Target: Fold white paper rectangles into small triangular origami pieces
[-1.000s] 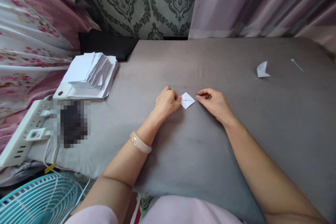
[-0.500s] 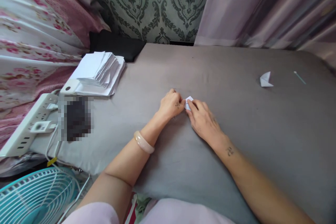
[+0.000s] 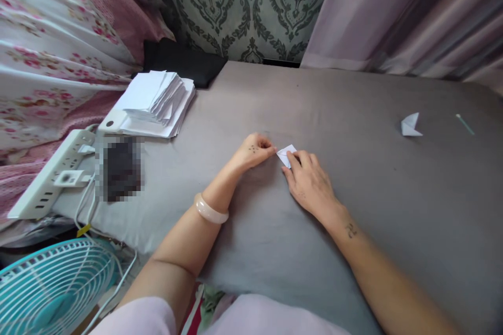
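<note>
One wide grey cloth (image 3: 353,99) covers the surface under both hands. Near its lower left corner is a turquoise fan (image 3: 58,293), then a white power strip (image 3: 49,183), then a stack of white paper (image 3: 151,97). The right hand (image 3: 308,183) is half spread — its index fingertip rests upon a small folded paper (image 3: 285,153), with the thumb at the near edge. The left hand (image 3: 251,153) is nearly closed at the left corner of this paper — whether it grips, I cannot tell. To the right, well apart, lie a folded paper figure (image 3: 409,126) and one thin cotton swab (image 3: 465,124).
</note>
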A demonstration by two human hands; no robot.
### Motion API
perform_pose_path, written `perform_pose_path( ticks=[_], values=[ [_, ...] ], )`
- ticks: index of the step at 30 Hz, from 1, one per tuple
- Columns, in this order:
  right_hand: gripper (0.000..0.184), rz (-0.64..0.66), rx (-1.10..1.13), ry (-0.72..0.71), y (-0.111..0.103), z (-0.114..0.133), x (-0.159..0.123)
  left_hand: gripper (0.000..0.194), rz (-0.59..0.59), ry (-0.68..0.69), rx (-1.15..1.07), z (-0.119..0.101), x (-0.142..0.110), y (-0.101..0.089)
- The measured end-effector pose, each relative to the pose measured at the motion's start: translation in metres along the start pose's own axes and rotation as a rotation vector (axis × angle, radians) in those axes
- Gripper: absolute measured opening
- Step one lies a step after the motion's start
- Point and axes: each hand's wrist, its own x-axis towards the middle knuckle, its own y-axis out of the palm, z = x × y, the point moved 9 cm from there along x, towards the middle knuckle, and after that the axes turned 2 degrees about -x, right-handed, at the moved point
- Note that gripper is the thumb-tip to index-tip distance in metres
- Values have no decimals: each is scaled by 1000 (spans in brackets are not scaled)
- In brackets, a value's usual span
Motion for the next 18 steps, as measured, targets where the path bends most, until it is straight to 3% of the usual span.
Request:
perform_pose_path(
  ticks=[3, 8, 18],
  values=[
    [41, -11, 10, 4, 0, -1, 0, 22, -17, 66, 62, -8, -4, 3],
    [38, -31, 43, 6, 0, -2, 1, 15, -126, 56, 149, -13, -6, -1],
    [40, -44, 48, 14, 1, -4, 1, 18, -176, 20, 251, -15, -7, 4]
  ],
)
